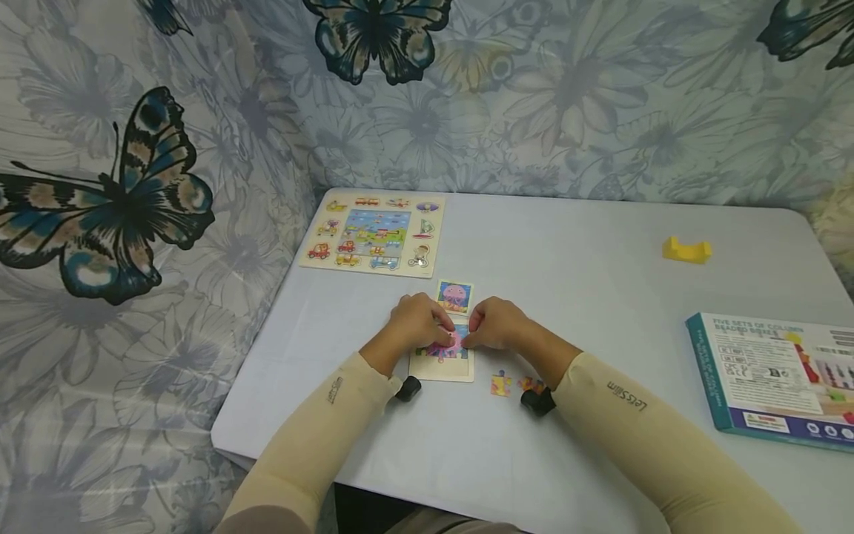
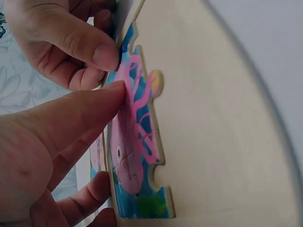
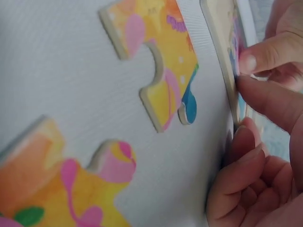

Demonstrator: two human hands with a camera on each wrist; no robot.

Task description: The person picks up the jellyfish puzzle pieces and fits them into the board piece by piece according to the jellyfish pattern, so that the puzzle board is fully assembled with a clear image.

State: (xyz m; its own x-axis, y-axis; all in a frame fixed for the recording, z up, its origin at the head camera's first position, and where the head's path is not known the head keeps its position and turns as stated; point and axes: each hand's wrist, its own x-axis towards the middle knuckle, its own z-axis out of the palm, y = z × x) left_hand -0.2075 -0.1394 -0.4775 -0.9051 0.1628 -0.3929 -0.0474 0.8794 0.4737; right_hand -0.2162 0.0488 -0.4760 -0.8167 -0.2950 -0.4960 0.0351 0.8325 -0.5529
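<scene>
Thumbs [image 2: 90, 105] nearly touching: left hand [image 1: 415, 320] on octopus puzzle [image 2: 125, 161], right hand [image 1: 499, 323] at its edge; other fingers [image 3: 236, 182] bent, grasp impossible to tell.

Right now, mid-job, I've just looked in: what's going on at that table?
A person is working with both hands on a pink-creature jigsaw in a wooden tray. The left hand rests its thumb on the jigsaw; the right hand is at the tray's right side. The picture is partly built, with bare wood showing in the near part. Two loose pieces lie on the table to the right, and a similar picture card lies just beyond the tray.
</scene>
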